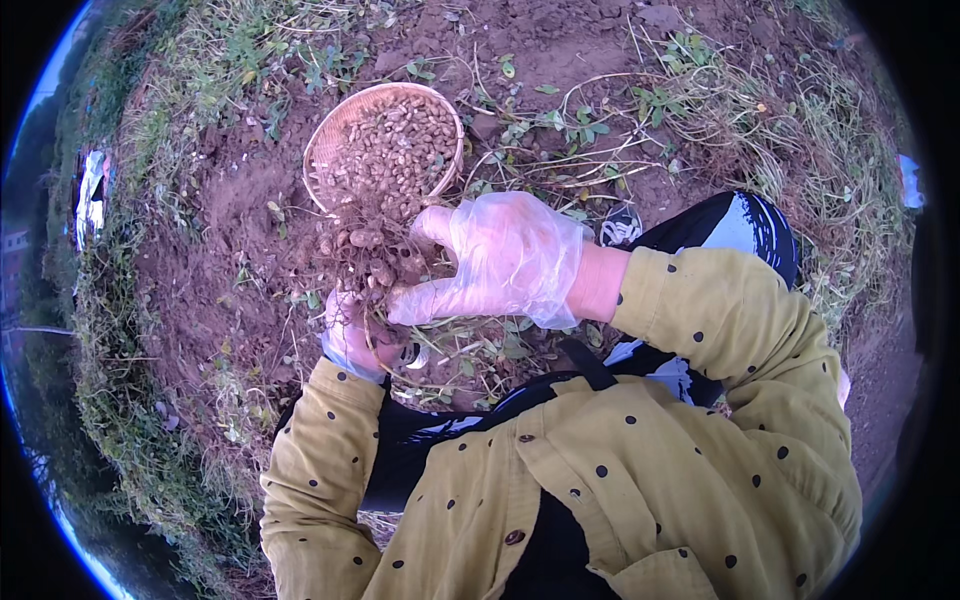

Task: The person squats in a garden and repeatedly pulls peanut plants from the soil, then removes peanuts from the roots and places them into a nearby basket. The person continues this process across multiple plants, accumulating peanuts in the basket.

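Observation:
A pulled-up peanut plant (366, 240), its roots and soil-covered pods bunched together, is held over the ground in front of me. My left hand (352, 335), in a thin clear plastic glove, is closed round the stems below the pods. From the right comes my right hand (510, 258), gloved the same way, its thumb and fingers closed round the near side of the pod cluster; the fingertips are partly hidden among the roots. Just beyond the cluster stands a round woven basket (320, 150) with many loose peanuts (405, 140) in it.
Bare brown soil (220, 220) surrounds the basket. Pulled plants with green leaves and long stems (590, 170) lie to its right, with dry vines (800, 160) further right. Grass and weeds (130, 420) run along the left. A shoe (620, 226) shows beside my right wrist.

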`<state>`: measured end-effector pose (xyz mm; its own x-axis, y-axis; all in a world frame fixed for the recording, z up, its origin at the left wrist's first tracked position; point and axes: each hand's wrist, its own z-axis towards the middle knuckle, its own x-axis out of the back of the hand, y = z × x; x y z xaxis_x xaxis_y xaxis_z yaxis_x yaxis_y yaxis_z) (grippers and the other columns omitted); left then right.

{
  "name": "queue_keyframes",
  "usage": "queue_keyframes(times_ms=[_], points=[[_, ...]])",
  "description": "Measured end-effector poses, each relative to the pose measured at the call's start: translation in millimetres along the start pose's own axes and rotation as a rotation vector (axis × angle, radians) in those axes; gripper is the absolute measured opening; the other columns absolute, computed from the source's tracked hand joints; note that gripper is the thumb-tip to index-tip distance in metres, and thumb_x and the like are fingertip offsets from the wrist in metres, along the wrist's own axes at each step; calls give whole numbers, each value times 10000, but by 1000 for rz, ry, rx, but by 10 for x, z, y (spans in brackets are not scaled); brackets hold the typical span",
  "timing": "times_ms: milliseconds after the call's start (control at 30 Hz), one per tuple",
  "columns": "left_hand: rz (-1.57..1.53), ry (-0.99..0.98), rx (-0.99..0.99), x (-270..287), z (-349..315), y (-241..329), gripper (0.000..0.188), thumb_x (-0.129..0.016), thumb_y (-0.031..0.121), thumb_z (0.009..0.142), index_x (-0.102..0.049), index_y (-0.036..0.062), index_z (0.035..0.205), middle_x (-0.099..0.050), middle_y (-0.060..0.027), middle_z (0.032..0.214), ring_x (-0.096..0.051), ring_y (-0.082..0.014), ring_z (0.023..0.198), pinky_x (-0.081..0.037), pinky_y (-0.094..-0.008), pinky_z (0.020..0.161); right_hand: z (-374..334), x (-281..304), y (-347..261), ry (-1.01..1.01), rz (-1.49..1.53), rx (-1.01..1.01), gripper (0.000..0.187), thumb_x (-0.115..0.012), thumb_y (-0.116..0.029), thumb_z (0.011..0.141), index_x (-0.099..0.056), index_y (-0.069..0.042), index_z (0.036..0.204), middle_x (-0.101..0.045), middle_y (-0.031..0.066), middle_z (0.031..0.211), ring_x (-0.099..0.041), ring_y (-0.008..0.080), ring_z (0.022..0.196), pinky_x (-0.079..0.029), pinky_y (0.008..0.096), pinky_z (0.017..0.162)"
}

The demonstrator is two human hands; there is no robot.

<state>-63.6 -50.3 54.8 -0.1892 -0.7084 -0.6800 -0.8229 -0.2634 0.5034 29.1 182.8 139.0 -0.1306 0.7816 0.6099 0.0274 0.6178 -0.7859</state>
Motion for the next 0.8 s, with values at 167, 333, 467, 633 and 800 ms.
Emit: queue_keyframes(times_ms=[167, 333, 467, 633, 800], points=[[-103, -141, 91, -251, 46, 4, 405, -436, 287, 994, -519, 2, 1268, -625, -193, 1132, -608, -254, 850, -510, -347, 668, 28, -306, 252, 349, -149, 211, 444, -689, -480, 818, -600, -50, 882, -584, 140, 652, -627, 350, 655, -496, 447, 578], [-105, -164, 27, -232, 29, -48, 401, -478, 289, 965, -529, 1, 1240, -625, -206, 1076, -534, -201, 714, -400, -283, 548, 62, -349, 318, 480, -174, 314, 332, -707, -383, 817, -595, -70, 825, -555, 123, 613, -606, 343, 599, -477, 443, 528], [17, -43, -24, -355, -52, -42, 416, -483, 315, 966, -529, 13, 1250, -629, -194, 1101, -531, -196, 714, -410, -283, 555, 26, -274, 268, 377, -110, 323, 280, -700, -328, 842, -608, -66, 805, -547, 129, 617, -585, 335, 581, -462, 441, 533], [-43, -19, -54, -480, -90, -22, 389, -518, 385, 945, -569, 46, 1130, -597, -88, 901, -462, -161, 620, -382, -322, 618, 14, -41, 244, 33, 625, 147, 277, -680, -271, 901, -608, -41, 766, -483, 6, 575, -413, 105, 498, -344, 290, 491], [-157, -295, -65, -67, -12, 195, 400, -570, 420, 909, -561, 68, 1100, -533, -26, 772, -417, -128, 541, -357, -325, 655, 15, 79, 290, 56, 802, -141, 256, -630, -285, 932, -627, -64, 803, -434, -67, 584, -371, 35, 503, -306, 231, 470]])
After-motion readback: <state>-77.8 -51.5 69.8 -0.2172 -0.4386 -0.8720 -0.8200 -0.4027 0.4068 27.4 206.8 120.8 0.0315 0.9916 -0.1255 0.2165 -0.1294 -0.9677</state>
